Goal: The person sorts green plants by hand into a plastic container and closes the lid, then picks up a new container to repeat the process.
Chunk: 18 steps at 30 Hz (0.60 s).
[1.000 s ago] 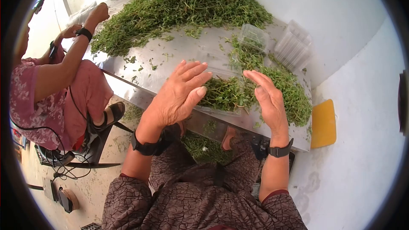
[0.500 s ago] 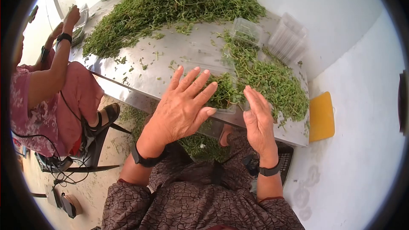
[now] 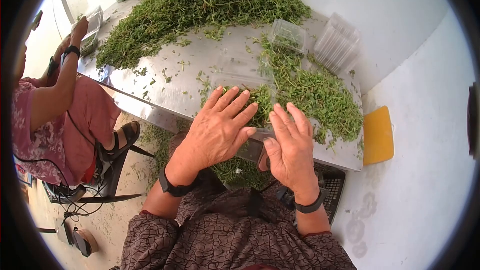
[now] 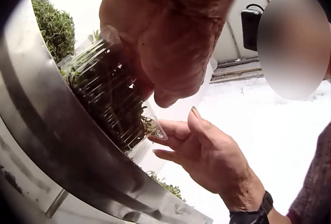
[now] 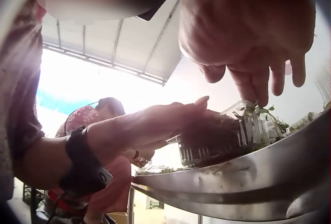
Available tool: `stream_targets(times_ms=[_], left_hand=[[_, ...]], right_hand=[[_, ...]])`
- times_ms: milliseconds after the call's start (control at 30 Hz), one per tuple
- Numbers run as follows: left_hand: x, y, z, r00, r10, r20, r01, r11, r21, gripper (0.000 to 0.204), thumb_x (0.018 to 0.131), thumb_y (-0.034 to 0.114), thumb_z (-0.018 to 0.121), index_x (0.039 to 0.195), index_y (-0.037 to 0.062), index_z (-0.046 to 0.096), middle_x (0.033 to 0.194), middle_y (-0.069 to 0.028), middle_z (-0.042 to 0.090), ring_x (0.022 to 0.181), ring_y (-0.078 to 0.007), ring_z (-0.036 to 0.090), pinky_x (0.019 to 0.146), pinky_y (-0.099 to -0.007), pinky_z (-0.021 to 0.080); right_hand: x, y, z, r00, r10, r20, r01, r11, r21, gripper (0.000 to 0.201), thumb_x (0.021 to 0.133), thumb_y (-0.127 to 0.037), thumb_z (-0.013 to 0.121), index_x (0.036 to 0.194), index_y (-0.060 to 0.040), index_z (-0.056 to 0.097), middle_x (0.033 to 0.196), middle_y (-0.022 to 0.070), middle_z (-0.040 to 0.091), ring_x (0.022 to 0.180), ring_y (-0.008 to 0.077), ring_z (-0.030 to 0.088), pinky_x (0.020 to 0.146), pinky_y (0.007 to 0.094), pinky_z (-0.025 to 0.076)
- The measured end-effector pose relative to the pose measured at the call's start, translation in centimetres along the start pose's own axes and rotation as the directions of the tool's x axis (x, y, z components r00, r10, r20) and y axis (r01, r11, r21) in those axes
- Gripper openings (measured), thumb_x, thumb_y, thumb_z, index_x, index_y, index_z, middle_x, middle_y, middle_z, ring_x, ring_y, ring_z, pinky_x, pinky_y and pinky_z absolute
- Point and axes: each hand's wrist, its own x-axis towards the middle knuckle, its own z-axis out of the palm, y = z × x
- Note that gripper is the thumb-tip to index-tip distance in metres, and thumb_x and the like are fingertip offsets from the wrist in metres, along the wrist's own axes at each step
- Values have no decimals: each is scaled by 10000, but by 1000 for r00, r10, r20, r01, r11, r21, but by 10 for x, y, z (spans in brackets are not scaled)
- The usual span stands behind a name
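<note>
A clear plastic clamshell box [image 3: 267, 90] packed with leafy green stems [image 3: 261, 112] sits at the table's near edge, lid folded back. My left hand [image 3: 215, 132] lies palm down over the greens, fingers straight and spread. Beside it my right hand [image 3: 291, 152] reaches to the box's right end, fingers extended. In the left wrist view, the right fingertips are right at the corner of the box [image 4: 108, 97]. From the right wrist, the left hand [image 5: 170, 120] appears flat on top of the dark, filled box [image 5: 212, 146].
A large heap of greens [image 3: 200, 15] covers the table's far side, with a smaller pile [image 3: 325, 97] at the right. An open clear box [image 3: 288, 35] and a stack of empty boxes [image 3: 337, 42] stand behind. A seated person [image 3: 60, 95] works at left. A yellow board [image 3: 378, 135] leans by the wall.
My right hand has moved left and turned from edge-on to palm down near the box. The left hand has flattened over the greens. The person at left has raised a clear box.
</note>
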Motion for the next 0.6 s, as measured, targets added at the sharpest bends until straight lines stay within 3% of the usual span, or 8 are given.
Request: stream_targets(times_ms=[133, 300, 433, 533, 600], left_hand=[[-1, -1, 1, 1000, 0, -7, 0, 1000, -22, 451, 987, 326, 434, 1332, 54, 531, 1395, -174, 490, 1347, -354, 389, 1162, -502, 218], [-1, -4, 4, 998, -39, -53, 29, 984, -176, 474, 988, 342, 366, 1325, 56, 538, 1390, -179, 495, 1338, -364, 398, 1159, -505, 223], [2, -5, -1, 1000, -14, -14, 12, 987, -157, 481, 984, 359, 363, 1307, 59, 557, 1381, -183, 504, 1327, -372, 412, 1152, -506, 235], [1, -6, -1, 1000, -3, -11, 1, 991, -131, 471, 981, 358, 378, 1287, 61, 576, 1367, -188, 515, 1315, -374, 426, 1145, -506, 246], [1, -5, -1, 1000, -9, -25, 5, 990, -140, 455, 982, 350, 393, 1266, 57, 594, 1361, -192, 519, 1313, -374, 427, 1141, -504, 254]], right_hand=[[3, -8, 3, 998, -52, 31, 53, 998, -43, 431, 868, -238, 620, 1154, 84, 600, 1237, 219, 580, 1263, 385, 433, 1078, 542, 277], [9, -16, 8, 996, -71, 55, 74, 995, -65, 399, 867, -251, 626, 1108, 67, 612, 1152, 200, 610, 1247, 371, 449, 1078, 569, 256], [13, -16, 10, 993, -78, 84, 86, 992, -95, 379, 875, -253, 616, 1090, 59, 615, 1123, 182, 619, 1234, 359, 466, 1080, 572, 252], [9, -11, 2, 991, -75, 108, 77, 997, -16, 387, 887, -258, 597, 1124, 47, 616, 1163, 172, 619, 1228, 353, 477, 1085, 558, 254], [5, -6, -7, 996, -86, 17, 83, 992, 97, 397, 917, -270, 560, 1174, 28, 613, 1229, 163, 607, 1239, 350, 473, 1093, 528, 261]])
